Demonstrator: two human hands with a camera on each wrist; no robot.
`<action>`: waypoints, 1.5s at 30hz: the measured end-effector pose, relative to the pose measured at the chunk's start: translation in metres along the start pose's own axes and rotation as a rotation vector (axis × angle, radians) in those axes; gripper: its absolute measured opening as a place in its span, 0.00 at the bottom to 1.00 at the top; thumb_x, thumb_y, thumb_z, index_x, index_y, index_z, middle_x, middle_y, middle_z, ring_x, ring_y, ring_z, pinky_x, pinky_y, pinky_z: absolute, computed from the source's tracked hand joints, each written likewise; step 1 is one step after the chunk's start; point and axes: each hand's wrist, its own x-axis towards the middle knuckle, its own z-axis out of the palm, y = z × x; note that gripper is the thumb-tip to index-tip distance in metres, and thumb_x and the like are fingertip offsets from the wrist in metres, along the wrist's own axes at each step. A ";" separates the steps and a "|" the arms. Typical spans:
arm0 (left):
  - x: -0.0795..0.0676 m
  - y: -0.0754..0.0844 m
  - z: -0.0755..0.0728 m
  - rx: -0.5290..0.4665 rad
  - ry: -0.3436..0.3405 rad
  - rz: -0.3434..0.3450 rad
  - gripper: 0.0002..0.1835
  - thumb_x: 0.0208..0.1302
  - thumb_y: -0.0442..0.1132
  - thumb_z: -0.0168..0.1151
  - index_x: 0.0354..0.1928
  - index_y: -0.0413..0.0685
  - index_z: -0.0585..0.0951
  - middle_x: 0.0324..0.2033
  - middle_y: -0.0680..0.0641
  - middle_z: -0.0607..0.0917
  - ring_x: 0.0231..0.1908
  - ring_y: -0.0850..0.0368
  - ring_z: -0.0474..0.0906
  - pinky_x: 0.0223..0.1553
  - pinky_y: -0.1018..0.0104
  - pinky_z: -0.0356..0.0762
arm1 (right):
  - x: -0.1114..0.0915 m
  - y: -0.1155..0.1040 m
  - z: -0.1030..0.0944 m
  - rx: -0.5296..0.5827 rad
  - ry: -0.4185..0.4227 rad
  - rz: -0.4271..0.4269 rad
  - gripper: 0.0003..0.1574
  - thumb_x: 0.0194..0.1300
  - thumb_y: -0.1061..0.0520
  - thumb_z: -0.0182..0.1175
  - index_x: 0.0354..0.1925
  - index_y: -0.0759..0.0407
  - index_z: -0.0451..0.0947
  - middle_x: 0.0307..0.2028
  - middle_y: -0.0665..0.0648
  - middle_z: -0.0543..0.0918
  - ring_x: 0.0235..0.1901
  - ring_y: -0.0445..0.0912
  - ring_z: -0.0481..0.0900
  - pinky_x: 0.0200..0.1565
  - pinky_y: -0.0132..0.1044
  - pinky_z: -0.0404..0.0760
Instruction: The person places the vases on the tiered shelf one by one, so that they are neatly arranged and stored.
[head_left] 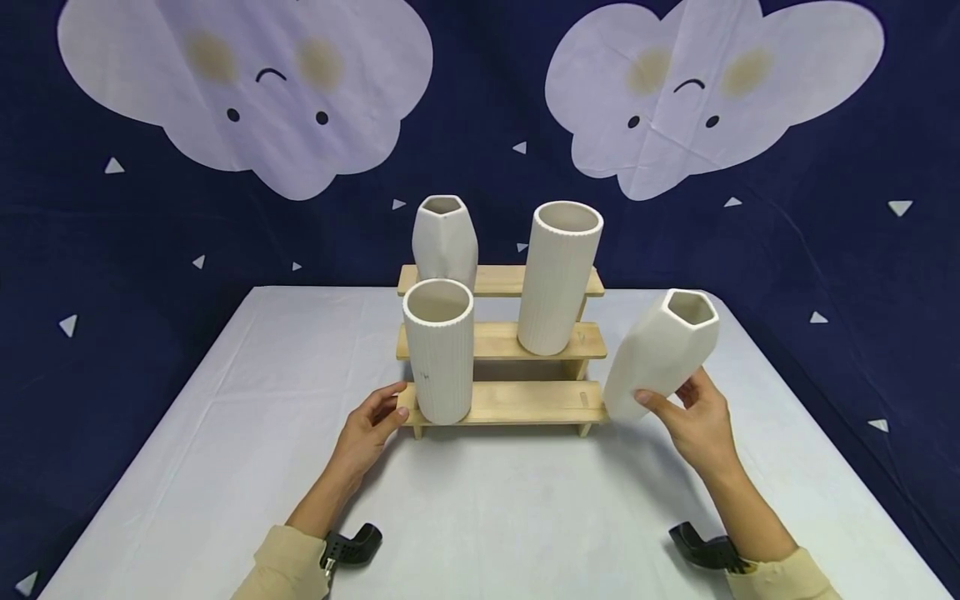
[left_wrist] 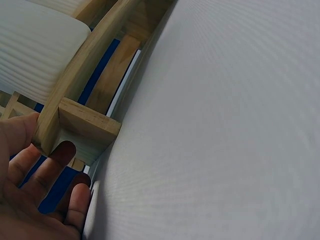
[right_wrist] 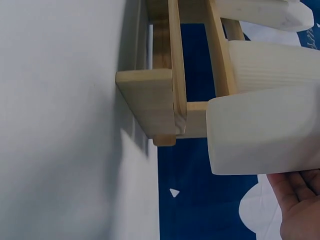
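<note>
My right hand (head_left: 701,421) holds a white faceted vase (head_left: 660,354), thumb on its near side. The vase leans with its mouth to the right, off the table beside the right end of a three-step wooden stand (head_left: 525,403). With thumb and fingers my left hand (head_left: 367,429) grips the left end of the lowest board; the fingers reach below it in the left wrist view. A ribbed white cylinder vase (head_left: 442,367) stands on the lowest step at the left. Another ribbed vase (head_left: 558,283) is on the middle step at the right. A second faceted vase (head_left: 444,242) stands at the upper left, its base hidden.
The stand rests on a white-covered table (head_left: 495,508). Behind hangs a dark blue cloth (head_left: 480,100) printed with white clouds and small triangles. Each wrist wears a black strap device (head_left: 354,546).
</note>
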 end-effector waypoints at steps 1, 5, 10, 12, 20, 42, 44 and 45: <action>0.000 0.000 0.000 -0.001 0.001 -0.001 0.23 0.65 0.41 0.59 0.62 0.57 0.72 0.52 0.45 0.79 0.49 0.58 0.73 0.46 0.76 0.72 | 0.000 -0.001 0.001 0.003 0.001 0.004 0.38 0.50 0.69 0.69 0.60 0.61 0.70 0.49 0.34 0.76 0.48 0.30 0.75 0.48 0.18 0.71; 0.000 0.000 0.000 -0.005 0.003 -0.002 0.23 0.65 0.40 0.59 0.62 0.57 0.72 0.52 0.45 0.79 0.50 0.59 0.73 0.46 0.76 0.72 | 0.000 -0.004 0.005 0.010 -0.009 0.010 0.39 0.51 0.67 0.69 0.61 0.59 0.70 0.49 0.34 0.75 0.49 0.31 0.75 0.49 0.19 0.70; 0.000 -0.001 0.000 -0.001 0.004 0.001 0.23 0.65 0.40 0.59 0.62 0.57 0.72 0.52 0.45 0.79 0.49 0.59 0.73 0.46 0.76 0.72 | -0.001 -0.007 0.011 0.021 -0.029 0.012 0.39 0.51 0.67 0.69 0.61 0.59 0.69 0.50 0.34 0.76 0.50 0.30 0.75 0.50 0.19 0.70; 0.000 -0.001 0.000 0.000 0.004 0.001 0.23 0.65 0.41 0.60 0.62 0.57 0.72 0.52 0.45 0.79 0.49 0.59 0.73 0.46 0.76 0.72 | 0.000 -0.008 0.013 0.026 -0.032 0.019 0.39 0.51 0.67 0.70 0.61 0.59 0.69 0.49 0.34 0.76 0.49 0.30 0.75 0.50 0.19 0.70; 0.000 -0.001 0.000 0.011 0.001 0.004 0.23 0.65 0.42 0.60 0.62 0.58 0.72 0.52 0.45 0.79 0.50 0.57 0.73 0.46 0.75 0.72 | 0.000 -0.010 0.022 0.028 -0.040 0.039 0.38 0.51 0.64 0.70 0.60 0.59 0.70 0.49 0.35 0.76 0.48 0.31 0.75 0.49 0.20 0.71; 0.000 -0.002 -0.001 0.005 -0.001 0.012 0.23 0.65 0.43 0.60 0.62 0.59 0.72 0.52 0.45 0.79 0.49 0.57 0.73 0.46 0.74 0.72 | 0.003 -0.012 0.045 -0.009 -0.127 0.127 0.39 0.54 0.55 0.70 0.62 0.57 0.67 0.55 0.59 0.77 0.46 0.31 0.75 0.49 0.26 0.72; 0.000 -0.002 -0.001 0.005 0.001 0.013 0.23 0.65 0.43 0.60 0.62 0.59 0.72 0.52 0.45 0.79 0.49 0.58 0.73 0.46 0.75 0.72 | 0.003 -0.013 0.047 -0.010 -0.125 0.132 0.38 0.54 0.55 0.70 0.61 0.58 0.68 0.55 0.60 0.78 0.46 0.30 0.75 0.49 0.25 0.72; 0.000 -0.002 -0.001 0.004 0.001 0.014 0.23 0.65 0.43 0.60 0.62 0.59 0.72 0.52 0.45 0.79 0.49 0.58 0.73 0.46 0.75 0.72 | 0.004 -0.013 0.048 -0.008 -0.125 0.132 0.38 0.53 0.55 0.70 0.61 0.58 0.68 0.54 0.60 0.78 0.45 0.30 0.75 0.49 0.24 0.71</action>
